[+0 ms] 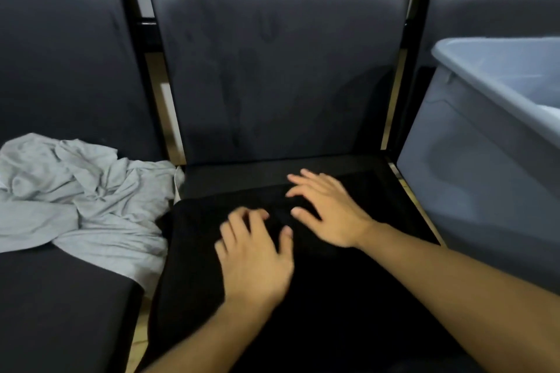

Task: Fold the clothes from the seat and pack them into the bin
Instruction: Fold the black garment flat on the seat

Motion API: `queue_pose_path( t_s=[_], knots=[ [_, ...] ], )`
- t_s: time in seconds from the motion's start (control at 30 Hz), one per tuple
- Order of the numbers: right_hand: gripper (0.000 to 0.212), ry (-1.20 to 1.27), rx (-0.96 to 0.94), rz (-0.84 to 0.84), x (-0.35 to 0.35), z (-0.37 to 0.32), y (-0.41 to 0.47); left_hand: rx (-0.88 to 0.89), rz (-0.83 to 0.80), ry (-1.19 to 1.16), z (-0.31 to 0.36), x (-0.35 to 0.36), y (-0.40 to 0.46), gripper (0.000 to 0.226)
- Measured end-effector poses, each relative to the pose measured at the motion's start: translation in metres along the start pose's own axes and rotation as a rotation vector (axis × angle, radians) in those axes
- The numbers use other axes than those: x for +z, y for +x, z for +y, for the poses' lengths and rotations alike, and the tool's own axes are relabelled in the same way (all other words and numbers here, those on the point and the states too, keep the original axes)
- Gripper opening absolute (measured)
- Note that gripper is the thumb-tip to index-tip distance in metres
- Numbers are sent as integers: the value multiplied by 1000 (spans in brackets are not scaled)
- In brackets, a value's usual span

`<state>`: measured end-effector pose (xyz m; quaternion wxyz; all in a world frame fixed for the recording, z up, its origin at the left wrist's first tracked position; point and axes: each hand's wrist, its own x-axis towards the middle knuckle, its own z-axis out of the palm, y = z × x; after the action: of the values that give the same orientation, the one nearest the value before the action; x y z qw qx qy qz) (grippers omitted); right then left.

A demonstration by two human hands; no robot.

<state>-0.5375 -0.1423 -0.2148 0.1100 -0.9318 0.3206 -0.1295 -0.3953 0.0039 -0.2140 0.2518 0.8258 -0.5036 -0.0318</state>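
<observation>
A black garment (318, 297) lies spread flat over the middle seat, hard to tell from the dark cushion. My left hand (254, 254) rests on it with fingers spread, palm down. My right hand (327, 209) lies flat just beyond it, fingers stretched toward the seat's back. A crumpled light grey garment (81, 200) is heaped on the left seat, one edge hanging into the gap between seats. The grey plastic bin (485, 160) stands on the right seat, its inside mostly out of view.
Dark padded backrests (272, 70) rise behind all three seats. Black metal frame bars (145, 39) separate the seats, with narrow gaps showing a light floor. The front of the left seat cushion (60, 312) is bare.
</observation>
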Motion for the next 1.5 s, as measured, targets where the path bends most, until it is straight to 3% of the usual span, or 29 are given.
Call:
queue_pose_path(
  t_s=[0.17,0.37,0.53,0.7,0.83,0.97,1.03,1.2,1.3,1.37,1.5],
  knots=[
    [60,-56,-20,-292,15,-8,-8,51,-184,179,4,28,-43,83],
    [61,-128,40,-265,22,-14,-17,122,-189,201,-1,37,-50,84],
    [61,-86,248,-221,24,-26,-29,232,-200,256,-12,34,-36,85],
    [62,-44,505,-159,27,-48,-45,518,-276,388,-43,25,1,79],
    [64,-11,760,-116,33,-75,-61,908,-376,435,-67,3,34,73],
    [69,17,1058,94,45,-128,-72,1161,-506,484,-62,-21,56,65],
    [67,102,1168,-9,51,-142,-73,1192,-559,483,-55,-28,59,62],
    [69,387,1464,-120,34,-180,-65,1099,-692,451,-43,-42,39,86],
    [74,511,1528,-195,25,-201,-63,960,-686,345,-40,-50,16,89],
    [79,535,1542,-196,15,-200,-63,783,-593,229,-44,-58,0,85],
    [75,358,1413,27,-18,-166,-69,163,-272,20,-71,-81,-22,48]
  ],
)
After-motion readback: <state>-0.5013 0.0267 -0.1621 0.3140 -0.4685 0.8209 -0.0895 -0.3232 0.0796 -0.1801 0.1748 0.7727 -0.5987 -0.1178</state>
